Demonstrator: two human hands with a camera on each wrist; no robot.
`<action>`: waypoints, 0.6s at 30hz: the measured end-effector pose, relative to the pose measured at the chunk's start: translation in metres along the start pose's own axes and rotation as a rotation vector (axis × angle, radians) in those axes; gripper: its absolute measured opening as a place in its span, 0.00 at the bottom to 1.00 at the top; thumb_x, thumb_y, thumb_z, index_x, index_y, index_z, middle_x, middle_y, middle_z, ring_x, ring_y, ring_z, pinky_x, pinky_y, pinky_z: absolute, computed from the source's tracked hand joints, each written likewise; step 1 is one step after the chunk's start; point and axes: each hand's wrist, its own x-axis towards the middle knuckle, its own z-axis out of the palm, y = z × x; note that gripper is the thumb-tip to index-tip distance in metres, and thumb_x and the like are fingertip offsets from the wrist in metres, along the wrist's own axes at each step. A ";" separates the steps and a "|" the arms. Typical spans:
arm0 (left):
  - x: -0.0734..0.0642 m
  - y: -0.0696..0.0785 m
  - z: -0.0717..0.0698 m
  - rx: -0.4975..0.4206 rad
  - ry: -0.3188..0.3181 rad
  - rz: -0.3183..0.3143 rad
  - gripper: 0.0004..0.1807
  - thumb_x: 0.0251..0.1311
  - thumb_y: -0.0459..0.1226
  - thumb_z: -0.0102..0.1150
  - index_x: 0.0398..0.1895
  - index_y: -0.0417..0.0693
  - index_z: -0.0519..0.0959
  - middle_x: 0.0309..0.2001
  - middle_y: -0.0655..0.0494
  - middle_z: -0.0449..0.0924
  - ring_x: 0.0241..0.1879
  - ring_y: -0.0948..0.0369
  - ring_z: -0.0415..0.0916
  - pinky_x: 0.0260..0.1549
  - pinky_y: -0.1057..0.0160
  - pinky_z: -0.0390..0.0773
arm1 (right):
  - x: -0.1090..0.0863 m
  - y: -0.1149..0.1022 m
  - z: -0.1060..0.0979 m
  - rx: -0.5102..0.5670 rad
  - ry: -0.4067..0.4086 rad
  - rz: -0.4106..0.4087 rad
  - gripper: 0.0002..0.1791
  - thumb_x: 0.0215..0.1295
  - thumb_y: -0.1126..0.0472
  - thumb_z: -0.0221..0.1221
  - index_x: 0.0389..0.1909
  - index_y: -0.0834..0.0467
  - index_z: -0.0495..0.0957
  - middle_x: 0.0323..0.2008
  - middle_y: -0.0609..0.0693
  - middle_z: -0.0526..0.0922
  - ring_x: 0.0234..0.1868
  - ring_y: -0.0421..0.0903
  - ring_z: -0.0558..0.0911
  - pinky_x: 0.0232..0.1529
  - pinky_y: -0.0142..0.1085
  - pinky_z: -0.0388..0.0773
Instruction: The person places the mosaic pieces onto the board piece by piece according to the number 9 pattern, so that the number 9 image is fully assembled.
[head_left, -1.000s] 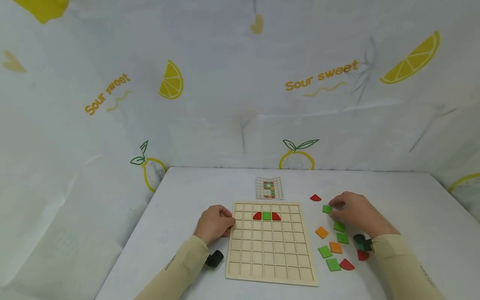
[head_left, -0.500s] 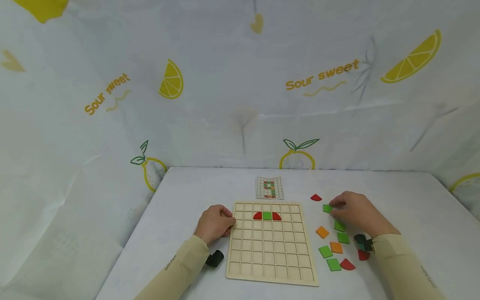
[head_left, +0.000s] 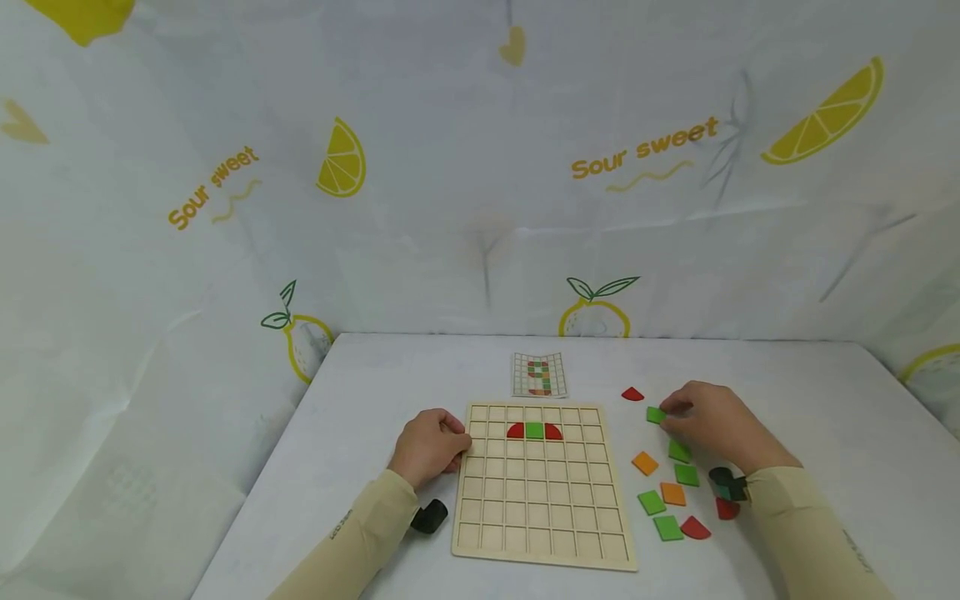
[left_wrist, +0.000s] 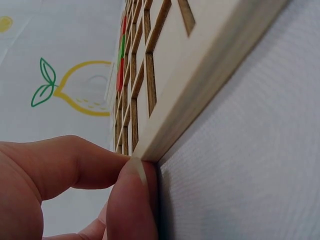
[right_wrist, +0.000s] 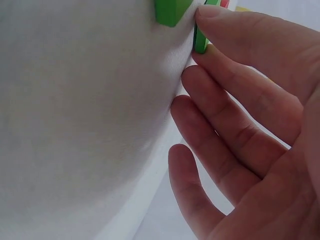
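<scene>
A pale wooden grid board (head_left: 537, 495) lies flat on the table. In one of its far rows a green square (head_left: 534, 431) sits between two red quarter-round tiles (head_left: 516, 431). My left hand (head_left: 427, 446) pinches the board's left edge; thumb and forefinger meet at the rim (left_wrist: 175, 107) in the left wrist view. To the right of the board, my right hand (head_left: 708, 425) holds a green square tile (head_left: 655, 415) between thumb and forefinger, low at the tabletop. The right wrist view shows this tile (right_wrist: 201, 42) edge-on, with the other fingers spread below.
Loose tiles lie right of the board: several green squares (head_left: 668, 528), two orange squares (head_left: 645, 463), and red quarter-rounds (head_left: 632, 393). Behind the board lies a small printed pattern card (head_left: 540, 375). A lemon-print cloth (head_left: 450, 208) hangs at the back.
</scene>
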 end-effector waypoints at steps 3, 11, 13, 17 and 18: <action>0.000 -0.001 0.000 -0.004 -0.001 0.003 0.07 0.64 0.37 0.70 0.40 0.46 0.82 0.24 0.55 0.84 0.21 0.62 0.81 0.24 0.66 0.77 | 0.002 -0.001 0.001 -0.002 -0.005 0.015 0.19 0.67 0.58 0.72 0.53 0.67 0.86 0.49 0.62 0.87 0.47 0.57 0.81 0.54 0.58 0.84; 0.001 -0.001 0.000 -0.023 -0.009 0.019 0.07 0.63 0.36 0.69 0.40 0.45 0.82 0.24 0.55 0.84 0.21 0.62 0.81 0.24 0.65 0.78 | 0.002 -0.002 0.002 -0.006 -0.013 0.026 0.20 0.67 0.58 0.73 0.54 0.66 0.87 0.51 0.63 0.87 0.49 0.59 0.81 0.56 0.59 0.83; 0.001 -0.001 0.000 -0.023 -0.007 0.020 0.07 0.63 0.36 0.69 0.40 0.45 0.82 0.24 0.55 0.85 0.21 0.62 0.81 0.24 0.66 0.78 | 0.002 -0.004 0.001 0.001 -0.020 0.026 0.19 0.67 0.58 0.73 0.54 0.65 0.87 0.51 0.63 0.87 0.49 0.59 0.81 0.55 0.59 0.83; 0.000 -0.001 0.000 -0.023 -0.005 0.028 0.07 0.63 0.36 0.68 0.40 0.44 0.82 0.25 0.55 0.85 0.21 0.62 0.81 0.24 0.65 0.78 | 0.001 -0.009 -0.001 0.008 -0.027 0.023 0.19 0.68 0.57 0.72 0.54 0.65 0.87 0.52 0.63 0.87 0.49 0.57 0.81 0.54 0.57 0.84; 0.000 -0.001 0.000 -0.023 -0.005 0.027 0.07 0.63 0.36 0.68 0.40 0.44 0.82 0.25 0.55 0.85 0.21 0.62 0.81 0.24 0.65 0.78 | 0.001 -0.010 -0.001 0.010 -0.030 0.023 0.19 0.68 0.57 0.72 0.54 0.65 0.87 0.52 0.63 0.87 0.49 0.57 0.81 0.53 0.56 0.84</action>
